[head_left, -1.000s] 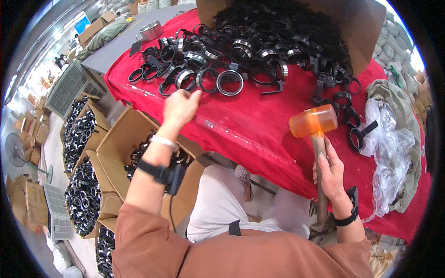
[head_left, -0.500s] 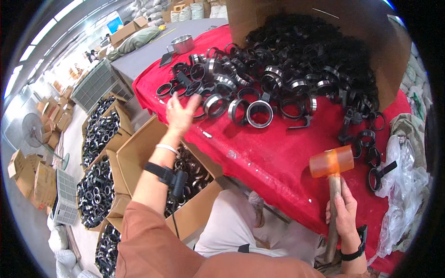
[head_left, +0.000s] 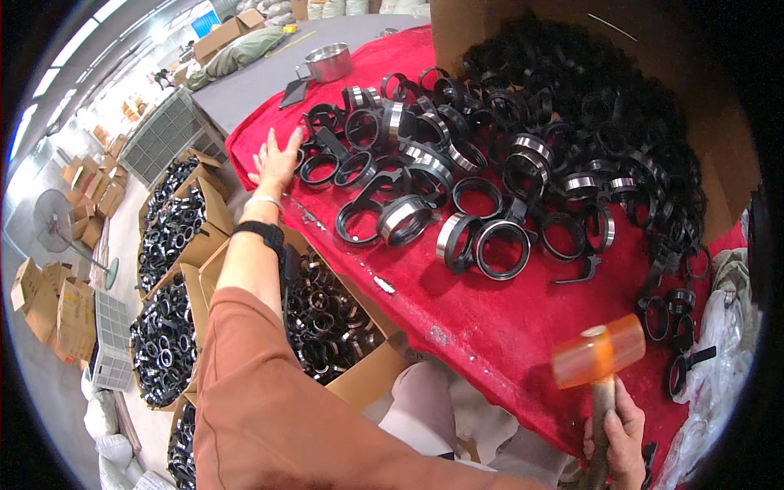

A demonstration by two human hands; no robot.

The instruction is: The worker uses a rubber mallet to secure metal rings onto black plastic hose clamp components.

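Note:
My left hand reaches out flat over the red cloth, fingers spread, next to the leftmost black ring clamps. It holds nothing. A large heap of black ring clamps, some with silver bands, spills from a cardboard box across the cloth. My right hand grips the wooden handle of an orange-headed mallet, held upright at the table's near edge.
Open cardboard boxes full of black rings stand on the floor to the left, below the table edge. A metal bowl sits on a grey table behind. A floor fan and plastic bags are at the sides.
My left hand has stretched farther out to the left end of the clamp pile. The mallet has sunk lower toward the table's near edge, and the view has tipped closer to the table.

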